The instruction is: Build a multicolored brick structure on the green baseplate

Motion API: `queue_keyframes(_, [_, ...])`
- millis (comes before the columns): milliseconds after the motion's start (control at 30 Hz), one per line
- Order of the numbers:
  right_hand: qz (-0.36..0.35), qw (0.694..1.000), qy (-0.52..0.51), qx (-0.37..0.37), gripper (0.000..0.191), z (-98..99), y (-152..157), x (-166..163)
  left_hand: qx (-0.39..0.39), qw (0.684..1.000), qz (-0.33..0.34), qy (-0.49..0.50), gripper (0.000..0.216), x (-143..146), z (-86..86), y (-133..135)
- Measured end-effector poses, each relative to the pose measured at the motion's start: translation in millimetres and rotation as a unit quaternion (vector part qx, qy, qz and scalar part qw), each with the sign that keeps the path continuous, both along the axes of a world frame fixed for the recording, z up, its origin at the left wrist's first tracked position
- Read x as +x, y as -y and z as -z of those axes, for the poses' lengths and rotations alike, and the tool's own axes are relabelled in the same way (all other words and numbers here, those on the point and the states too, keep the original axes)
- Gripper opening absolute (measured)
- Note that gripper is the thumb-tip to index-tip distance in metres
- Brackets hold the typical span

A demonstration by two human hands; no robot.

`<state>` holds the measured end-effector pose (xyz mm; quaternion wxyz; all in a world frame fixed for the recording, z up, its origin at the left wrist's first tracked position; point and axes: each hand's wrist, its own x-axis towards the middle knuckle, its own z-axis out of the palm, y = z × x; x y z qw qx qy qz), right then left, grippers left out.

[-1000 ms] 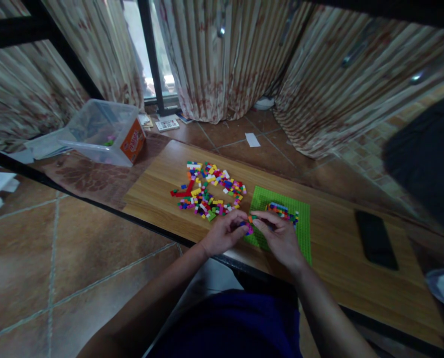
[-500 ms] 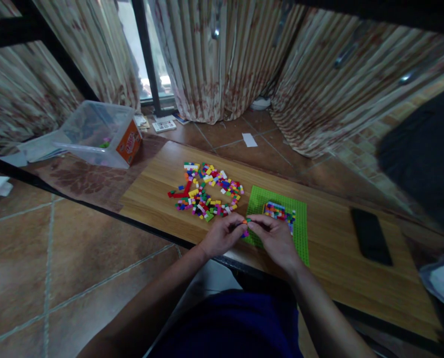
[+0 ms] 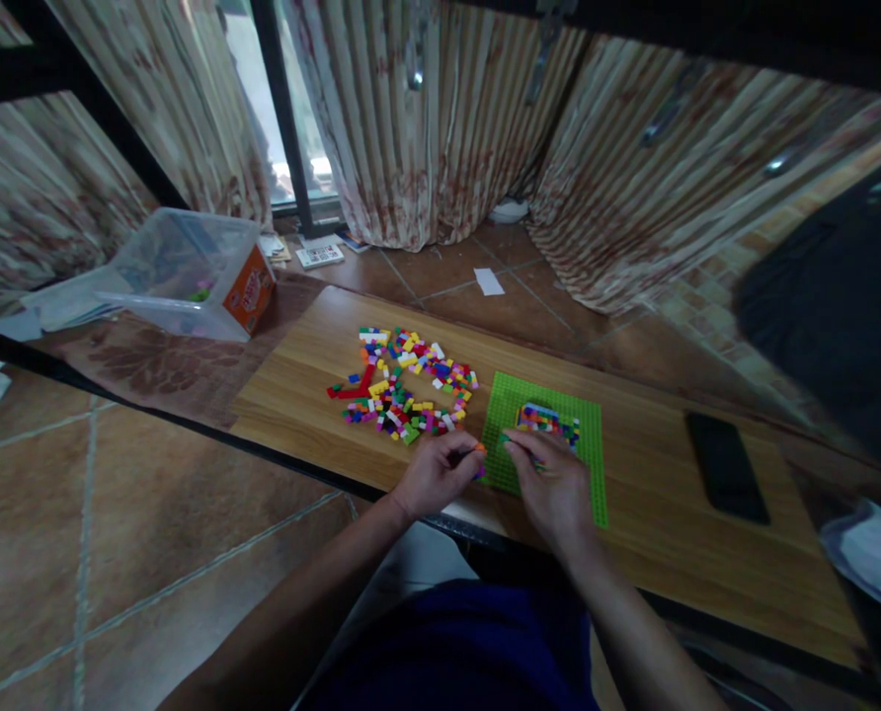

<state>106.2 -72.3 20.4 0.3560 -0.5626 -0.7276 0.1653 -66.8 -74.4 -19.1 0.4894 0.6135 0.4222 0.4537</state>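
Note:
My left hand point(image 3: 439, 472) is closed, pinching an orange toy brick point(image 3: 480, 447) at its fingertips, just left of the green baseplate point(image 3: 595, 464). A purple brick point(image 3: 479, 473) shows below those fingers; whether it is held too I cannot tell. Over the baseplate my right hand point(image 3: 557, 482) pinches a small green brick point(image 3: 505, 437) between thumb and forefinger. Beyond the right hand, a block of multicoloured bricks point(image 3: 542, 416) is built up on the baseplate, its near part hidden by that hand. Loose bricks point(image 3: 411, 410) lie spread to the left.
The wooden table point(image 3: 655, 553) carries a black phone point(image 3: 726, 466) at the right. A clear plastic box point(image 3: 189, 272) with an orange label stands beyond the table's left end. Pleated curtains point(image 3: 440, 128) hang behind, and a white paper point(image 3: 489, 281) lies on the tiled floor.
My hands have come apart: the right one has moved right with the green brick, while the left keeps the orange brick. The whole view has shifted slightly.

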Motion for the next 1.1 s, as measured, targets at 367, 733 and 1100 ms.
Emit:
queue_keyframes(367, [-0.019, 0.985, 0.164, 0.056, 0.032, 10.4, -38.2, 47.7, 0.003, 1.0, 0.012, -0.012, 0.026, -1.0, -0.4, -1.4])
queue_keyframes(733, [0.019, 0.988, 0.143, 0.056, 0.028, 16.7, -43.4, 48.5, 0.006, 1.0, 0.019, -0.019, 0.024, -1.6, -2.8, -0.7])
queue_keyframes(1100, [0.013, 0.963, 0.244, 0.117, 0.028, 22.6, -31.7, 49.5, 0.005, 1.0, 0.017, -0.021, 0.024, -1.6, -1.5, -1.1])
